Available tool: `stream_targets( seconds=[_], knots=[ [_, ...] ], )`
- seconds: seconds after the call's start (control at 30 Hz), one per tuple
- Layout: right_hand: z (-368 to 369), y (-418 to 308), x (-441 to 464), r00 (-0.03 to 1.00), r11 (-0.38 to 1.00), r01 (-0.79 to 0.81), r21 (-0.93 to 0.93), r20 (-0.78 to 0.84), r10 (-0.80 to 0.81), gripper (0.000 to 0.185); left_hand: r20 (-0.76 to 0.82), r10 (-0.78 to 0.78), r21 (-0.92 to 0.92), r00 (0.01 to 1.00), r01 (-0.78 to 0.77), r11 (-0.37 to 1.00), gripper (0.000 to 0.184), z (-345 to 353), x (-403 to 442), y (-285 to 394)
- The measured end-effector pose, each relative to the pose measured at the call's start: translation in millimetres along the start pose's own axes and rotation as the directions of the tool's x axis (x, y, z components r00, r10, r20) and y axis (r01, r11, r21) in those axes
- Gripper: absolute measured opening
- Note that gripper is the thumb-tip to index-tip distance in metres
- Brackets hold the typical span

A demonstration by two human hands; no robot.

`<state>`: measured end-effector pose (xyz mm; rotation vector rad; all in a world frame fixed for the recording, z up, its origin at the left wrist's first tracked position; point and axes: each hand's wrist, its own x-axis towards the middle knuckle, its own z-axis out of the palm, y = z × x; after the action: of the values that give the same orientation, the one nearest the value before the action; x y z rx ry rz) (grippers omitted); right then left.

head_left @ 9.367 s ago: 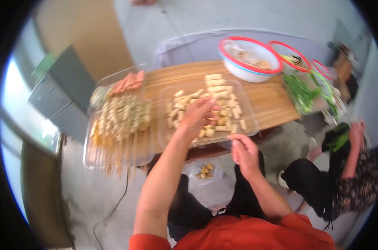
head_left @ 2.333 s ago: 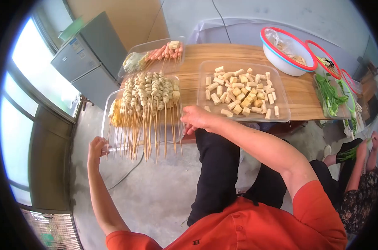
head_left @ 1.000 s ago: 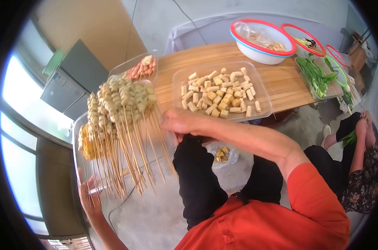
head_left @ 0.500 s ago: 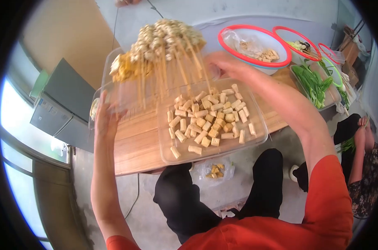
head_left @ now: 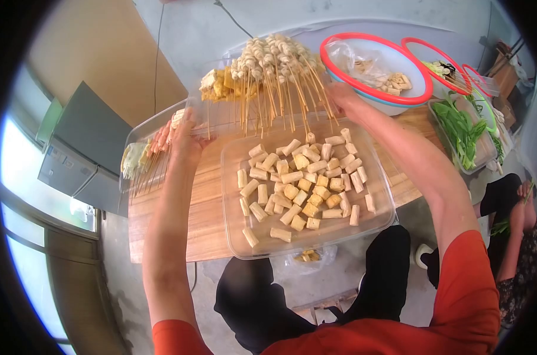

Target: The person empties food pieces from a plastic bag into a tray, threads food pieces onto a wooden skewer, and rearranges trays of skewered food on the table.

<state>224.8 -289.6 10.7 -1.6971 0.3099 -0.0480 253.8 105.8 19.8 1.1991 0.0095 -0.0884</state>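
A clear plastic tray of skewers (head_left: 221,118) is between my two hands at the back of the table. Rolled pale pieces on wooden sticks (head_left: 274,59) are heaped in it, with yellow pieces (head_left: 221,86) at its left. My left hand (head_left: 188,133) grips the tray's left edge, fingers partly hidden. At the right edge, my right hand (head_left: 341,99) is closed on the same tray, partly behind the sticks. Nearer me lies another clear tray (head_left: 351,234) with short beige cylinders (head_left: 274,171) and golden fried cubes (head_left: 315,198).
A third tray (head_left: 129,142) of skewers stands at the left on the wooden table (head_left: 168,228). Red-rimmed basins (head_left: 375,94) and a box of leafy greens (head_left: 458,130) line the right. Another person's hand (head_left: 523,201) holds greens at far right. A grey cabinet (head_left: 85,154) stands left.
Both hands have moved the skewer tray rightward, uncovering more of the third tray at the left. My view has also shifted slightly.
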Motion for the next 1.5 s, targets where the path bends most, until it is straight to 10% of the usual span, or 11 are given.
stream_targets(
  seconds=[0.5, 0.77, 0.83, 0.97, 1.07, 1.2, 1.27, 1.47, 1.5],
  knots=[
    [-8.7, 53.0, 63.4, 0.999, 0.997, 0.026, 0.073, 0.017, -0.027, 0.014, -0.007, -0.136, -0.114, 0.991, 0.135, 0.984, 0.049, -6.5, 44.5, -67.6],
    [-3.0, 57.4, 63.6, 0.975, 0.979, 0.118, -0.164, -0.168, -0.146, 0.018, -0.125, -0.298, -0.140, 0.946, 0.280, 0.950, 0.037, -3.0, 48.5, -68.8],
    [-21.6, 83.6, 93.0, 0.939, 0.872, 0.322, -0.368, 0.008, -0.343, 0.027, -0.121, -0.318, -0.098, 0.940, 0.308, 0.946, 0.033, -1.9, 45.9, -66.1],
    [-28.9, 70.0, 69.6, 0.998, 0.964, 0.007, -0.267, -0.061, -0.025, 0.036, -0.304, -0.245, -0.029, 0.921, 0.248, 0.968, 0.026, 29.2, -1.1, -37.8],
    [-30.0, 66.4, 42.5, 0.993, 0.938, 0.093, -0.334, -0.041, -0.113, 0.037, -0.169, -0.093, 0.298, 0.981, 0.141, 0.944, 0.049, 10.9, -40.5, -29.8],
    [-55.9, 93.2, 44.9, 0.945, 0.803, 0.289, -0.520, 0.021, -0.327, 0.039, -0.091, 0.271, 0.489, 0.958, -0.195, 0.850, 0.028, 7.2, -110.9, -8.7],
    [-54.2, 91.8, 25.2, 0.909, 0.725, 0.370, -0.581, 0.065, -0.412, 0.038, 0.043, 0.570, 0.731, 0.820, -0.415, 0.541, 0.029, -29.5, -126.3, 4.0],
    [-61.5, 68.7, -62.8, 0.836, 0.694, 0.463, -0.551, 0.011, -0.548, 0.033, -0.084, 0.661, 0.904, 0.746, -0.222, 0.365, 0.027, -155.3, -136.8, 32.8],
    [-63.5, 63.5, -78.9, 0.827, 0.700, 0.499, -0.511, 0.038, -0.561, 0.033, 0.040, 0.686, 0.962, 0.727, -0.213, 0.170, 0.029, -173.5, -131.6, 32.3]
  ],
)
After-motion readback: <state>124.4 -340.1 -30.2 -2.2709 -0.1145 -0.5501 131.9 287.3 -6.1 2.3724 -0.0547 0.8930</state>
